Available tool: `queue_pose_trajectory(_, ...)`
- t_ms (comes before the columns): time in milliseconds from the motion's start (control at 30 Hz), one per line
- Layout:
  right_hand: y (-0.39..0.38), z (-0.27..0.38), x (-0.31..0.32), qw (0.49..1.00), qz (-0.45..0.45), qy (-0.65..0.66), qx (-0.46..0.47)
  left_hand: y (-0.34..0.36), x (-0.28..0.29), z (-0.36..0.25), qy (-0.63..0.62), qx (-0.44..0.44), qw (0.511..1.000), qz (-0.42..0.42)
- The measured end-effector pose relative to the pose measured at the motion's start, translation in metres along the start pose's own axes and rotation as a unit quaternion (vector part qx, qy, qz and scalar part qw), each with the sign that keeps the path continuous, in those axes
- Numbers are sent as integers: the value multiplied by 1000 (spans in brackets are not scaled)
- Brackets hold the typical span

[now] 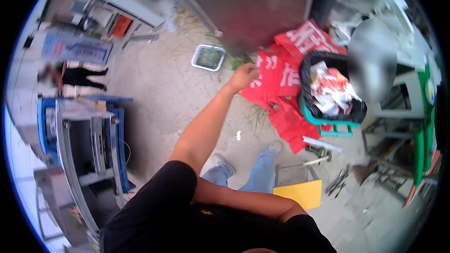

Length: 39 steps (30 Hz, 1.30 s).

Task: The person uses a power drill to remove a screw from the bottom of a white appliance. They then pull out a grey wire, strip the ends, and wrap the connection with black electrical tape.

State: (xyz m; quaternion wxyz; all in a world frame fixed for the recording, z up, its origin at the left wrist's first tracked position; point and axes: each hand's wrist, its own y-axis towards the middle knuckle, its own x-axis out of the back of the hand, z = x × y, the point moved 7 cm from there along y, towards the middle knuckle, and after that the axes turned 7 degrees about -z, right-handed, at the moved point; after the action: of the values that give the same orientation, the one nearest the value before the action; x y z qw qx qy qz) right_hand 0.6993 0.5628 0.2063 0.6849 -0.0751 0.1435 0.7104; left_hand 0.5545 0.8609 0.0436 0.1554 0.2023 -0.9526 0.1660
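Left hand: your left hand (pixel 243 78) reached out over the near left edge of the red sheet with large white lettering (pixel 275 91); its fingers were partly curled and close together, but whether they pinched the sheet or only hung over it, you could not tell from this view.
Right hand: hidden, apparently behind your bent left arm, so its opening and any hold could not be told.
Red sheet: it lay creased and spread on the bare grey concrete floor (pixel 154 89), from under your left fingertips away to the right; the loose folds suggested it was limp, which would explain a reach at its edge rather than its middle.
Green plastic bin: the bin (pixel 308 112) with a black bag liner (pixel 306 72) stood right of the left hand, beside the sheet; the liner was folded over the rim, probably to keep it from slipping under the crumpled white and red paper (pixel 330 89) inside.
White rectangular tray: this tray (pixel 194 58) sat on the floor just beyond and left of the left hand, its dark green contents held in by raised sides.
Left arm: bare below a short black sleeve (pixel 161 182), slanting forward and right, elbow only slightly bent, wrist angled toward the sheet.
Right arm: the forearm (pixel 248 199) lay across your body, well below the left hand.
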Motion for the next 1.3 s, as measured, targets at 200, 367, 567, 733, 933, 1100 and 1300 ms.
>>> queue_pose_trajectory(200, 108, 73, -91, 940, 60, -318, 111, -41, 215, -83, -62, -108, 989, -80)
queue_pose_trajectory(367, 130, 75, -174, 894, 138, -399, 152, -175, 408, 40, -23, 9, 942, -333)
queue_pose_trajectory(567, 202, -7, -100, 950, -144, -259, -102, -488, 498, 331, 154, 290, 878, -349)
queue_pose_trajectory(733, 245, -7, -52, 873, -100, -460, -126, -841, 359, 478, 25, 655, 645, -393)
queue_pose_trajectory(933, 316, -60, -92, 837, 131, -503, -171, -963, 154, 487, 52, 704, 698, -120)
queue_pose_trajectory(1100, 422, -69, -164, 821, 336, -447, -112, -852, 132, 468, 106, 560, 776, -268)
queue_pose_trajectory(1300, 546, -50, -170, 793, 330, -512, -3, -724, 283, 347, -297, 398, 634, -593)
